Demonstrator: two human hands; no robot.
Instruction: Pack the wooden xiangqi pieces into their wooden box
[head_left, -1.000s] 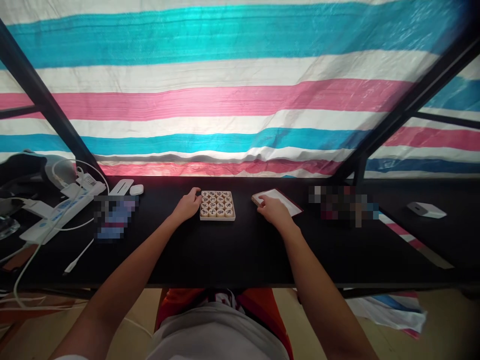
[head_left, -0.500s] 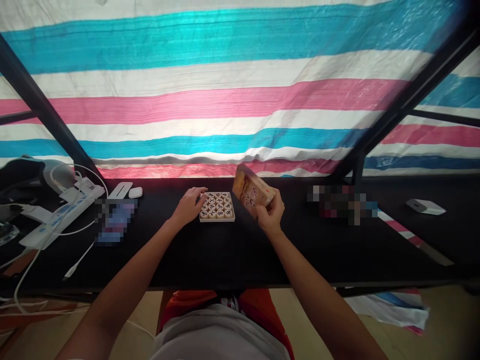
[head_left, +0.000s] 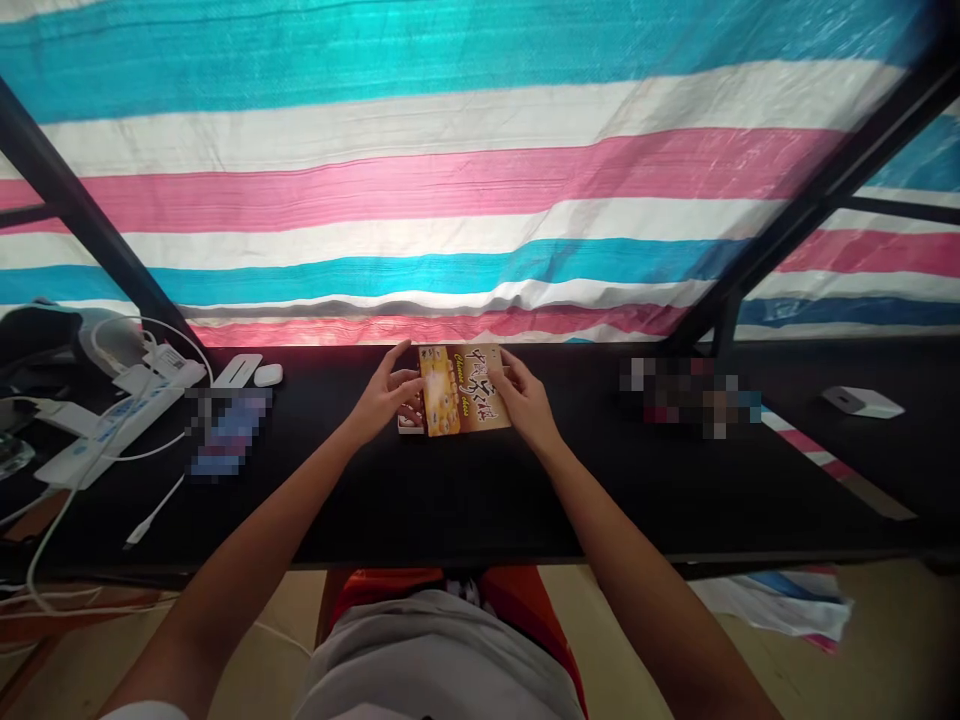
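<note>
A printed cardboard box lid (head_left: 457,400) marked "Chinese chess" lies over most of a white tray (head_left: 409,428) of round Chinese chess pieces. Only the tray's left end shows past the lid, so most pieces are hidden. My right hand (head_left: 526,398) grips the lid at its right end, thumb on the printed top. At the left end, my left hand (head_left: 386,395) has its fingers curved about the tray, with the thumb reaching to the lid's left edge. Whether the lid rests on the tray or hovers just over it, I cannot tell.
On the black table (head_left: 450,510), a white power strip (head_left: 120,425) with cables, a blurred-out phone-like item (head_left: 231,435) and a small white case (head_left: 268,375) stand left. Right are a blurred-out item (head_left: 690,395) and a white block (head_left: 862,402). Striped sheeting (head_left: 450,190) hangs behind.
My right hand has brought the lid left and down from a tilted hold, turning it flat over the tray. The pieces are now mostly covered. My left hand stays at the tray's left end.
</note>
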